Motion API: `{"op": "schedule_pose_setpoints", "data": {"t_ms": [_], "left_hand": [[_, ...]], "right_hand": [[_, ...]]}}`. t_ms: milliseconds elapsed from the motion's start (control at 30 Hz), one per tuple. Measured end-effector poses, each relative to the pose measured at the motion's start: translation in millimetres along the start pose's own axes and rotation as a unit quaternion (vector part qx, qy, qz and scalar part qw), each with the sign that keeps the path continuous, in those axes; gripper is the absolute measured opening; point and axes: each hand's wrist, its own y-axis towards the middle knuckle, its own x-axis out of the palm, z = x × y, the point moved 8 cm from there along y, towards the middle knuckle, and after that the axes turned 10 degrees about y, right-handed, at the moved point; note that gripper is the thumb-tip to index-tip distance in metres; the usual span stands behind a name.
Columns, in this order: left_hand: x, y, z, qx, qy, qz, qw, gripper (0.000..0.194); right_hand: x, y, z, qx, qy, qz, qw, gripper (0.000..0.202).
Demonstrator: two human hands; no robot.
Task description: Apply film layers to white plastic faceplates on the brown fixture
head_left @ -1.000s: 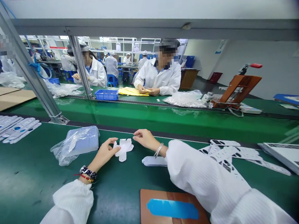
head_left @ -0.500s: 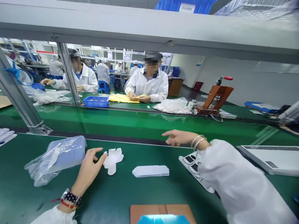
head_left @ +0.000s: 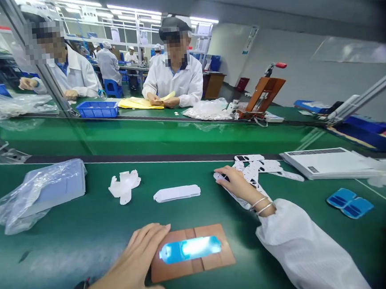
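My left hand point(head_left: 138, 264) lies open at the left edge of a brown flat fixture board point(head_left: 218, 260), fingers stretched along it and thumb apart. On the board rests a shiny blue film-covered strip point(head_left: 188, 249). Away to the right, my right hand point(head_left: 238, 185) has its fingers and thumb around the left end of a long white flat panel with dark windows point(head_left: 237, 200). More such white panels point(head_left: 270, 165) lie loosely overlapping behind it. Between and beyond my hands sit a stack of white strips point(head_left: 177, 193) and some white cut-out pieces point(head_left: 125, 186).
A plastic bag with pale sheets point(head_left: 54, 189) lies at left. White flat boxes or trays point(head_left: 328, 164) and blue film pieces point(head_left: 350, 203) are at right. Beyond the green belt point(head_left: 138, 133), co-workers point(head_left: 175, 70) sit by a blue basket point(head_left: 97, 109) and a brown press point(head_left: 262, 96).
My left hand has come down and nearer, from the white cut-outs to the brown board. My right hand has lowered onto the white panels. The view has tilted and shifted.
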Motion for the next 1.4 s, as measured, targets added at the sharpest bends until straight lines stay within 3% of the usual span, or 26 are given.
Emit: {"op": "schedule_pose_setpoints", "data": {"t_ms": [233,467,633,700,800,867,933,1000,1067,1133,1267,1400], "left_hand": [[-5.2,4.2,4.3,0.01,0.017,0.059,0.998,0.08],[-25.0,22.3,11.6,0.065,0.023,0.069,0.995,0.088],[-60.7,33.3,34.5,0.119,-0.014,0.209,0.971,0.045],[-66.9,37.9,44.2,0.131,-0.049,0.235,0.962,0.036],[-70.3,43.8,49.9,0.137,-0.093,0.255,0.953,0.029],[-71.8,45.8,47.1,0.14,-0.121,0.264,0.947,0.023],[-73.1,47.0,41.3,0.142,-0.147,0.271,0.941,0.018],[-73.0,48.6,34.9,0.134,-0.175,0.266,0.939,0.016],[-70.7,50.4,30.4,0.116,-0.206,0.246,0.94,0.017],[-65.1,52.4,30.7,0.107,-0.241,0.205,0.943,0.021],[-52.4,53.9,38.1,0.113,-0.353,0.097,0.924,0.041],[-53.4,51.7,28.5,0.06,-0.375,0.071,0.922,0.025]], "right_hand": [[5.5,3.4,-12.8,-0.028,0.061,0.018,0.998,0.046],[0.8,-1.6,-38.8,-0.079,0.112,0.042,0.99,0.063],[-19.8,-12.1,-67.7,-0.112,0.141,0.083,0.98,0.06],[-30.4,-18.2,-79.6,-0.126,0.147,0.113,0.975,0.054],[-47.0,-25.3,-87.8,-0.14,0.159,0.159,0.964,0.029],[-61.6,-29.1,-84.0,-0.135,0.17,0.208,0.954,0.014],[-79.4,-35.1,-76.0,-0.119,0.182,0.282,0.934,0.014],[-94.4,-44.5,-66.6,-0.092,0.242,0.36,0.897,0.019],[-95.3,-51.6,-62.0,-0.056,0.344,0.385,0.855,0.025],[-80.5,-54.7,-68.9,-0.019,0.438,0.352,0.827,0.027],[-39.1,-63.0,-105.7,0.017,0.5,0.255,0.827,0.022],[-15.3,-71.2,-125.2,0.009,0.5,0.164,0.851,0.028]]}}
